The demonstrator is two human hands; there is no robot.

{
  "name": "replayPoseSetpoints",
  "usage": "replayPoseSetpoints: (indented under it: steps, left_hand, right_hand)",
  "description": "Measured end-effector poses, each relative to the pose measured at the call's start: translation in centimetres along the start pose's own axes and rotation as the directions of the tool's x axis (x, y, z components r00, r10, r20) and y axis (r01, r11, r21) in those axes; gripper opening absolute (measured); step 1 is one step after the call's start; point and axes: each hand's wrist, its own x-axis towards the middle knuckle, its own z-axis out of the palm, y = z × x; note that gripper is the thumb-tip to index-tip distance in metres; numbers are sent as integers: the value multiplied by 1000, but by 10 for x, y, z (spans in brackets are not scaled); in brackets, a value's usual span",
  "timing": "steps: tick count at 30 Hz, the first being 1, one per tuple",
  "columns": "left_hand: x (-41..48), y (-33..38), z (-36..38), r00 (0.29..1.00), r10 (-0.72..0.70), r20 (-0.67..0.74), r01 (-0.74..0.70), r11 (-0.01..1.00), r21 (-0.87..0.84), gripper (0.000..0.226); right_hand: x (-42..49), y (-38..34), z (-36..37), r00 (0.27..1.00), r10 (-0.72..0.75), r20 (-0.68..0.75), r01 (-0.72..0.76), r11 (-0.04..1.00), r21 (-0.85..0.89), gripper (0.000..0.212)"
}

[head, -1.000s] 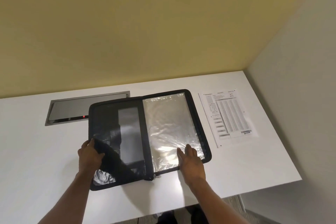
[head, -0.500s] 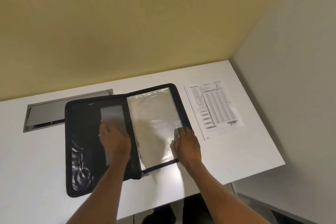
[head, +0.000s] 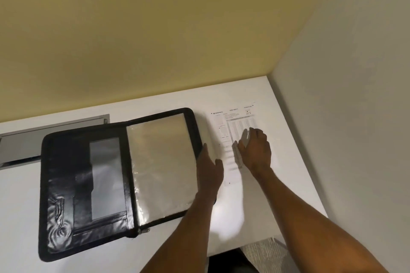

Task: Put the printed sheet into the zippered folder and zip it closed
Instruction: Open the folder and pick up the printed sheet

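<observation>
A black zippered folder (head: 84, 186) lies open and flat on the white table (head: 22, 206), its right half covered by clear plastic sleeves. The printed sheet (head: 235, 122), white with a table of small print, lies flat just right of the folder. My left hand (head: 209, 168) rests at the folder's right edge, between folder and sheet, fingers extended. My right hand (head: 255, 148) lies on top of the sheet with its fingers spread, covering the sheet's lower middle. Neither hand grips anything.
A grey metal cable hatch (head: 44, 137) is set into the table behind the folder's left half. A yellow wall (head: 155, 40) runs along the back and a grey wall (head: 355, 117) closes the right side. The table's near edge runs below the folder.
My right hand has gone from the folder's plastic sleeves over to the printed sheet. My left hand has left the folder's inner left half and now sits at its right edge.
</observation>
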Motion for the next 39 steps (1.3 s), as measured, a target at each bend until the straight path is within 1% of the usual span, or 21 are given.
replayPoseSetpoints:
  steps: [3, 7, 9, 11, 14, 19, 21, 23, 25, 27, 29, 31, 32, 37, 39]
  left_hand:
    - [5, 18, 27, 998, -68, 10, 68, 996, -52, 69]
    - [13, 36, 53, 982, -174, -77, 164, 979, -119, 72]
    - [16, 40, 64, 968, -218, -128, 206, 973, -99, 75]
    - [17, 41, 73, 960, -235, -150, 231, 972, -43, 78]
    - [16, 41, 83, 955, -242, -174, 249, 968, 20, 81]
    - [21, 45, 92, 931, -280, -235, 289, 957, 2, 83]
    - [28, 50, 93, 908, -335, -254, 346, 938, 1, 84]
    - [38, 53, 88, 865, -435, -251, 446, 895, -11, 82]
    - [48, 50, 82, 809, -541, -230, 538, 839, -79, 75]
    - [54, 42, 76, 780, -592, -205, 574, 806, -144, 64]
    - [58, 32, 74, 787, -596, -158, 559, 798, -227, 47]
    - [60, 26, 71, 817, -571, -86, 515, 788, -338, 26]
    - [60, 25, 70, 833, -550, -64, 490, 786, -377, 20]
    - [54, 23, 63, 922, -384, -46, 334, 850, -407, 18]
    - [52, 25, 57, 942, -336, 2, 299, 835, -463, 23]
  right_hand:
    - [20, 21, -3, 998, 38, 43, -39, 999, 11, 52]
    - [40, 48, -4, 986, 125, 108, -135, 987, 82, 50]
    - [47, 58, -4, 976, 162, 147, -178, 979, 102, 49]
    - [52, 64, -3, 968, 181, 176, -206, 969, 139, 48]
    - [55, 69, 1, 968, 173, 184, -208, 958, 196, 43]
    - [56, 68, 8, 967, 163, 197, -207, 951, 229, 43]
    - [56, 67, 10, 964, 172, 202, -221, 941, 255, 44]
    - [57, 67, 11, 961, 179, 211, -237, 926, 293, 48]
    - [57, 70, 10, 957, 170, 235, -239, 921, 307, 56]
    - [58, 74, 9, 952, 165, 258, -244, 917, 314, 59]
    - [59, 76, 9, 950, 160, 270, -244, 917, 317, 56]
    - [60, 78, 8, 949, 157, 275, -244, 915, 320, 53]
    - [60, 78, 7, 947, 158, 278, -247, 914, 321, 52]
    - [61, 81, 6, 947, 141, 289, -236, 916, 325, 55]
    - [61, 82, 4, 943, 141, 302, -244, 909, 337, 59]
